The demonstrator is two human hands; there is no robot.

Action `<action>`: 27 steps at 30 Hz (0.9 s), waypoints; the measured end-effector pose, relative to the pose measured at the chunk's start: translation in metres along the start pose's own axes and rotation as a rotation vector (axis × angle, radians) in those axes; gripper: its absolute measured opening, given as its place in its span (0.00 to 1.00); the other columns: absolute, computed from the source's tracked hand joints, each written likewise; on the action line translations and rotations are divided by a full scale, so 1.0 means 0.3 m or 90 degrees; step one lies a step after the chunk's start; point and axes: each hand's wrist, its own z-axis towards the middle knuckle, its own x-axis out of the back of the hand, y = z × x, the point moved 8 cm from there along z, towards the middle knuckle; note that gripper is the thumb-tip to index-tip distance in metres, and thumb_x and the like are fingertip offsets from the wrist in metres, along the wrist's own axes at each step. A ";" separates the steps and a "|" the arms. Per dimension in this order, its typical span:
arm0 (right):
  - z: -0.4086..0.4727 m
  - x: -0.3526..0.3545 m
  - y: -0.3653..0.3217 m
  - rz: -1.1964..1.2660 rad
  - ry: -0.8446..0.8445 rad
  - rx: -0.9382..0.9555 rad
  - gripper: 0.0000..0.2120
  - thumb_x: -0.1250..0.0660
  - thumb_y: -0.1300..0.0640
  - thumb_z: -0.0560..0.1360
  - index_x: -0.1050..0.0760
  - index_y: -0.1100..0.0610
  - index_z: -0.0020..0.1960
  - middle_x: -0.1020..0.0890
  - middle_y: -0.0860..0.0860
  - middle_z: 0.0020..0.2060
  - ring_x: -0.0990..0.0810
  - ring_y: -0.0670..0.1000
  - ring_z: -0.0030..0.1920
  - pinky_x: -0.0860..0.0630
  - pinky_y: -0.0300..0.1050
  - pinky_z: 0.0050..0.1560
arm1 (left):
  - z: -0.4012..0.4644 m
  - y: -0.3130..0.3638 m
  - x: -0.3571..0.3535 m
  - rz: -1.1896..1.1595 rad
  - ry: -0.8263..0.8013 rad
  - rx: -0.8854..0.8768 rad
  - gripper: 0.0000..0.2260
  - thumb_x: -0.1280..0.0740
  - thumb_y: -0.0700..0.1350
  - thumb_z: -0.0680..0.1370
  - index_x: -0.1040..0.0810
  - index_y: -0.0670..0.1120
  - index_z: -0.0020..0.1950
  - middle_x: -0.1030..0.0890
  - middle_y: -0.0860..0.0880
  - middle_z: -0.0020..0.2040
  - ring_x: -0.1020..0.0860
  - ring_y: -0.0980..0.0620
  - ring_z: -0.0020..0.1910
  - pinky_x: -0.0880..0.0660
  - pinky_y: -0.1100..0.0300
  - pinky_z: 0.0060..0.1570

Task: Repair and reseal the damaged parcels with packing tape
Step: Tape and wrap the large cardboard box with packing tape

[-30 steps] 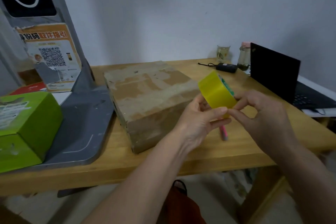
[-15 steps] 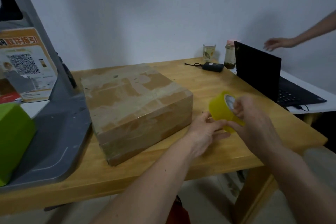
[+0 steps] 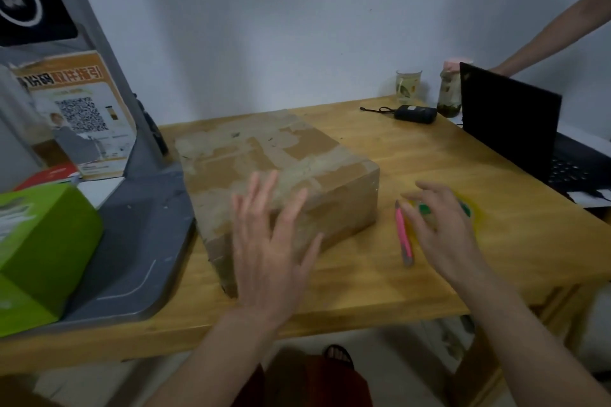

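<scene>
I count one cardboard parcel [image 3: 274, 182] on the wooden table [image 3: 429, 155], lying flat near the middle, its top and sides patched with worn, greyish tape. My left hand [image 3: 267, 241] is spread over the parcel's near right corner, fingers straight and apart, grasping nothing; motion blur keeps me from telling whether the palm actually touches the cardboard.

There is one roll of yellow tape [image 3: 469, 211], lying flat on the table to the right of the parcel. My right hand [image 3: 436, 225] is over it with the fingers loosely curved down around the roll. The blur hides whether the fingertips are gripping the roll or are just off it, so I cannot tell the grip there.

One pink utility knife [image 3: 404, 235] lies on the table between the parcel and the roll, just left of my right hand, pointing near to far.

At the far right of the table I count two glass containers: one glass cup [image 3: 408, 86] and one jar [image 3: 449, 92] with dark contents, side by side. One black adapter [image 3: 415, 113] with a cable lies just in front of them. One open black laptop [image 3: 509, 122] stands at the right edge, and one other person's arm [image 3: 555, 33] reaches in above it.

On the left stands one grey machine [image 3: 132, 235] carrying one orange poster [image 3: 76, 109] with a QR code, and one green box [image 3: 43, 251] sits on its base at the near left.
</scene>
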 end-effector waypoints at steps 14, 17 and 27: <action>0.091 -0.288 -0.201 0.108 -0.085 -0.150 0.30 0.35 0.40 0.74 0.41 0.40 0.74 0.41 0.54 0.68 0.37 0.57 0.68 0.36 0.47 0.65 | -0.032 -0.508 -0.019 -0.158 -0.065 0.435 0.13 0.40 0.56 0.80 0.24 0.57 0.63 0.52 0.50 0.79 0.54 0.50 0.78 0.47 0.45 0.73; 0.119 -0.366 -0.244 0.081 -0.103 -0.145 0.29 0.37 0.42 0.76 0.43 0.42 0.74 0.46 0.55 0.72 0.42 0.58 0.72 0.36 0.51 0.68 | 0.034 -0.589 -0.112 -0.123 -0.143 0.488 0.18 0.43 0.58 0.81 0.25 0.54 0.66 0.52 0.49 0.79 0.53 0.46 0.77 0.48 0.43 0.74; 0.297 -0.534 -0.234 -0.012 -0.129 -0.127 0.30 0.37 0.44 0.77 0.50 0.41 0.73 0.40 0.57 0.64 0.32 0.57 0.61 0.29 0.49 0.57 | 0.180 -0.750 -0.273 -0.035 -0.230 0.465 0.21 0.44 0.63 0.80 0.30 0.56 0.68 0.44 0.50 0.73 0.40 0.42 0.70 0.30 0.45 0.62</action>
